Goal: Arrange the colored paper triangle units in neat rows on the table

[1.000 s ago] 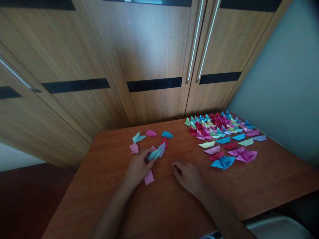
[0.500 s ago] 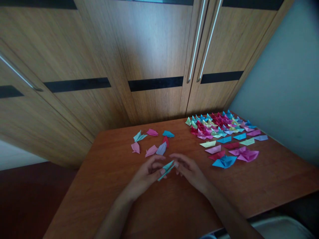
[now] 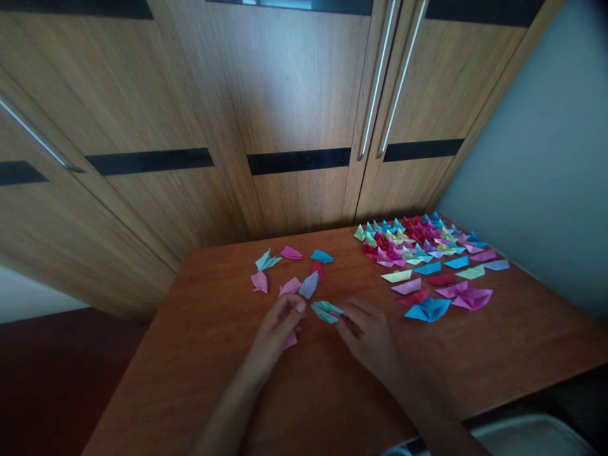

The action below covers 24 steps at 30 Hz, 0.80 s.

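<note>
My right hand pinches a small teal folded-paper piece by its right end, above the table. Just left of that piece is my left hand, its fingers curled and the thumb against them, with nothing seen between the tips. Below the left fingers shows part of a pink folded paper; the hand hides the rest. Beyond my hands lie several small origami pieces, among them a lavender one, a pink one, a red one and a blue one.
Rows of colourful paper boats crowd the table's far right corner. Flatter folded boats lie nearer, with an opened blue boat and a magenta one. Wooden cabinet doors stand behind; a wall bounds the right.
The teal paper has left my left fingers and turned flatter in my right hand. My left hand has drawn slightly left, and pink paper now shows under it.
</note>
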Tool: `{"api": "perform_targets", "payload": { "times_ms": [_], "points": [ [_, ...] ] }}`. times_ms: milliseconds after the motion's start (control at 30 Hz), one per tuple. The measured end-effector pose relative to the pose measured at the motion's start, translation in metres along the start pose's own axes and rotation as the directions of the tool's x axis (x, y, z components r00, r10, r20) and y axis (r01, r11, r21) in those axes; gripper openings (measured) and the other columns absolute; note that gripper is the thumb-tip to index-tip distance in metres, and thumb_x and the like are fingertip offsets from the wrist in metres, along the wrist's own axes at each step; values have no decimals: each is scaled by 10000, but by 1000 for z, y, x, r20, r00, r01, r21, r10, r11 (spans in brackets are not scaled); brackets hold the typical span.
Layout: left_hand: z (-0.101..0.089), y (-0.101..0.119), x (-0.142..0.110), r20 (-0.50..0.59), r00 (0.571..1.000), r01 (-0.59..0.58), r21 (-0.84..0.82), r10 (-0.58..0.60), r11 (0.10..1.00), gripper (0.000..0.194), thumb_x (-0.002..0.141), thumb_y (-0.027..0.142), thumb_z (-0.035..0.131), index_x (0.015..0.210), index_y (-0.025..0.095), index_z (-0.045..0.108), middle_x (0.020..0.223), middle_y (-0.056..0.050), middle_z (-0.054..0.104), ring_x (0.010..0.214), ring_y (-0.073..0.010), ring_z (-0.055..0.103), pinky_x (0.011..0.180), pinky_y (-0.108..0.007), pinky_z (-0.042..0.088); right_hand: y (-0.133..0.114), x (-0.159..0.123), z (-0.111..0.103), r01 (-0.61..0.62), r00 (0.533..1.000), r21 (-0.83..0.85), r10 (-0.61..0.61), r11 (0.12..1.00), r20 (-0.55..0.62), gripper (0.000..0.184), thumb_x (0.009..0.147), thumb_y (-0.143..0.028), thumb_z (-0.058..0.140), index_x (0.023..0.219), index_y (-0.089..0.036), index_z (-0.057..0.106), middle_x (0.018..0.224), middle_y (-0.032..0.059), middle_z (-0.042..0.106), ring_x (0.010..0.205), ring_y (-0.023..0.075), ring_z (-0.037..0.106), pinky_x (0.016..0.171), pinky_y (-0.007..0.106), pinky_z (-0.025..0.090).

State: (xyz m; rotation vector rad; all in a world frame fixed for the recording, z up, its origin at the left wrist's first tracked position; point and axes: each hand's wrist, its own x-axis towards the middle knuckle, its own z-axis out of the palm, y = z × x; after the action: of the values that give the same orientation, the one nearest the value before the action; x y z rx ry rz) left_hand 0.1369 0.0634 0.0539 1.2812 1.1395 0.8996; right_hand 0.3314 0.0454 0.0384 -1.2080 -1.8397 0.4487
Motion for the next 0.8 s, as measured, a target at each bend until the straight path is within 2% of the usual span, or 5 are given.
{"api": "perform_targets", "payload": {
  "times_ms": [100, 233, 400, 567, 800],
  "points": [
    [3, -1, -3, 76, 997, 15, 14, -16, 1000, 333, 883, 496, 489, 800, 184, 570, 794, -11, 604, 748, -151, 565, 673, -240, 437, -2, -4, 1, 75, 997, -180, -78, 981, -13, 215, 902, -206, 480, 974, -213, 683, 884, 68, 656, 827, 183, 593, 741, 299, 466],
    [15, 0, -8, 232, 973, -5, 7, 3, 1000, 251, 887, 414, 524, 970, 192, 610, 974, -44, 653, 890, -183, 589, 767, -274, 457, -5, -10, 7, 105, 994, -234, -106, 966, 10, 215, 885, -193, 483, 996, -212, 667, 953, 77, 654, 863, 196, 585, 764, 321, 479],
    [23, -11, -5, 235, 968, -78, -44, 86, 996, 218, 872, 243, 550, 1081, 200, 591, 1118, -58, 651, 1029, -204, 593, 919, -319, 443, -10, -16, 15, 12, 999, -258, -22, 966, -33, 253, 829, -162, 505, 1038, -204, 640, 1030, 85, 648, 940, 218, 579, 835, 342, 477],
    [20, -20, -1, 243, 957, -175, 38, 161, 984, 356, 809, 55, 482, 1120, 191, 590, 1156, -65, 652, 1053, -200, 600, 944, -314, 439, -13, -15, 16, -86, 996, -197, 81, 977, -35, 223, 840, -154, 494, 994, -211, 643, 1003, 67, 662, 929, 207, 590, 840, 326, 468],
    [18, -16, -1, 123, 974, -220, 301, 191, 928, 238, 882, 198, 476, 1035, 196, 658, 989, -44, 705, 874, -187, 633, 792, -259, 464, -17, -11, 10, -112, 994, -128, 109, 985, -29, 170, 892, -203, 495, 968, -226, 645, 981, 41, 670, 922, 183, 599, 830, 309, 466]
  ]
}}
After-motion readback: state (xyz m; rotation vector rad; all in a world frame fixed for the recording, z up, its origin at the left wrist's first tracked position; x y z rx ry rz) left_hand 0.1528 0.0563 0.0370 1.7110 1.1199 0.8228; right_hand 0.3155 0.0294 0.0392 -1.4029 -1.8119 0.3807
